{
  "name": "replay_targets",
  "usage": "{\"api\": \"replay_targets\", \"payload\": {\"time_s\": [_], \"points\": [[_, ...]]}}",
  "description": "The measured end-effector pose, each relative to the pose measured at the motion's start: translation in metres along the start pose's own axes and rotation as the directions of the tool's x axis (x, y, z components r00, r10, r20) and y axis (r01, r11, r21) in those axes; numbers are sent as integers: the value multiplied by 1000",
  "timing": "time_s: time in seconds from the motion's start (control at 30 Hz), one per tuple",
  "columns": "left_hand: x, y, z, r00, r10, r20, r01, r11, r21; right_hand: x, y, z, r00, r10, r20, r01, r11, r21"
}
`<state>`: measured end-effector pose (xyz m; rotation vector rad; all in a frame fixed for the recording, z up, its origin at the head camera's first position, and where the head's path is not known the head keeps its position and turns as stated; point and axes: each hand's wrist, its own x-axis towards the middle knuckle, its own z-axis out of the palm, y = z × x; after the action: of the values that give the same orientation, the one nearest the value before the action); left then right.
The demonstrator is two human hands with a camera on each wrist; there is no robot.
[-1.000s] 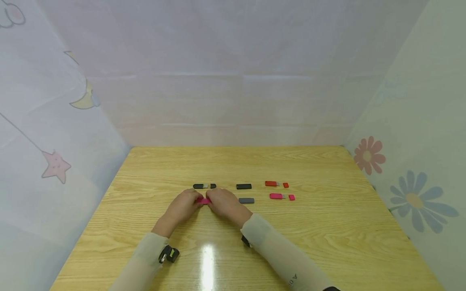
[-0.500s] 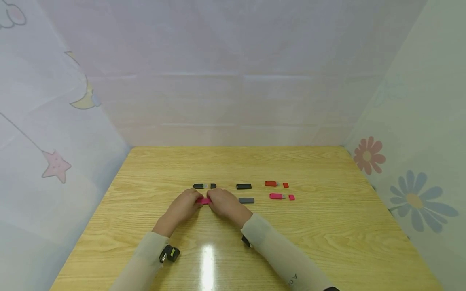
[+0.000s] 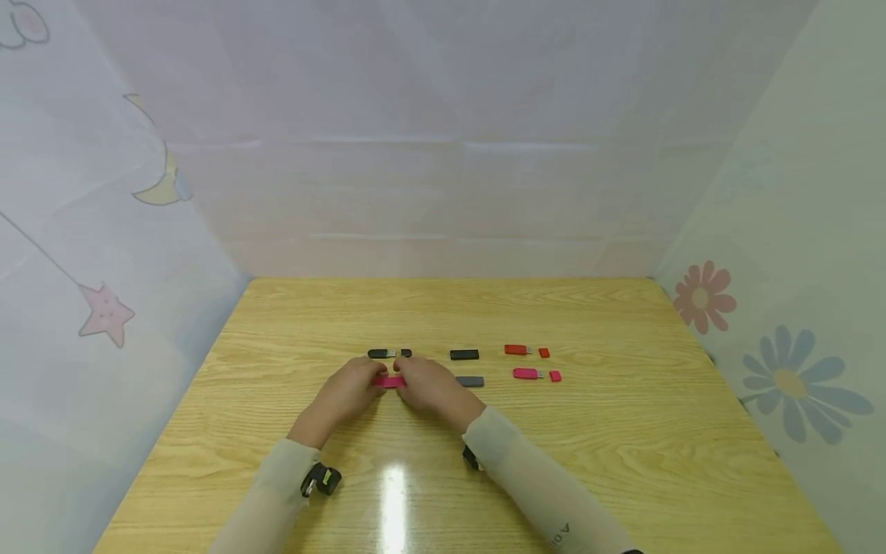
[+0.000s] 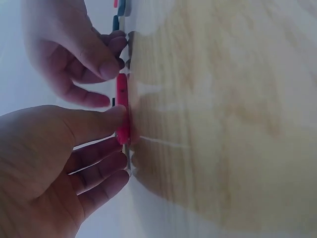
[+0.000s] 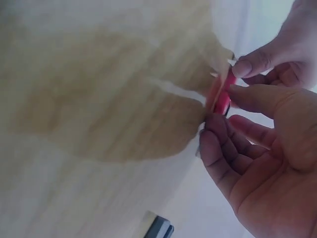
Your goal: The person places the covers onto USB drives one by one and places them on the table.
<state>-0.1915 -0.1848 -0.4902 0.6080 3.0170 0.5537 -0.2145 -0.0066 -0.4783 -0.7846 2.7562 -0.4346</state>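
Note:
In the head view, a pink USB stick (image 3: 391, 382) lies low over the wooden table, between the two hands. My left hand (image 3: 353, 388) pinches its left part; in the left wrist view the thumb presses on the pink stick (image 4: 122, 94). No metal plug shows on it. My right hand (image 3: 431, 388) is at the stick's other end, its fingers loosely bent. The left wrist view shows the right hand's thumb and fingertips (image 4: 109, 71) just off that end. Behind the hands lie a black USB stick (image 3: 378, 354) with a bare plug and its black cap (image 3: 406, 353).
Right of the hands lie a black stick (image 3: 464, 355) and a grey stick (image 3: 472, 382), both without visible plugs. Farther right are a red USB stick (image 3: 515, 349) with its cap (image 3: 544, 353) and another pink one (image 3: 524, 373) with its cap (image 3: 555, 376). Patterned cloth surrounds the table (image 3: 588, 462).
My right hand has shifted slightly right and its fingertips have parted from the pink stick, so more of the stick shows. The left hand keeps its hold.

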Motion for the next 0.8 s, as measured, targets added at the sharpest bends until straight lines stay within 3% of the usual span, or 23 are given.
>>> {"api": "replay_targets", "payload": {"time_s": [0.23,0.37,0.8], "points": [[1,-1,-11,998,-59,-17,59,998,-35,-2,9,-9,998,59,-1,-59,998,17],[7,-3,-16,997,-65,-30,64,997,-39,0,14,-16,998,64,-9,-64,998,10],[28,-11,-20,997,-75,34,77,995,-56,10,17,-20,999,46,-8,-46,998,-39]]}}
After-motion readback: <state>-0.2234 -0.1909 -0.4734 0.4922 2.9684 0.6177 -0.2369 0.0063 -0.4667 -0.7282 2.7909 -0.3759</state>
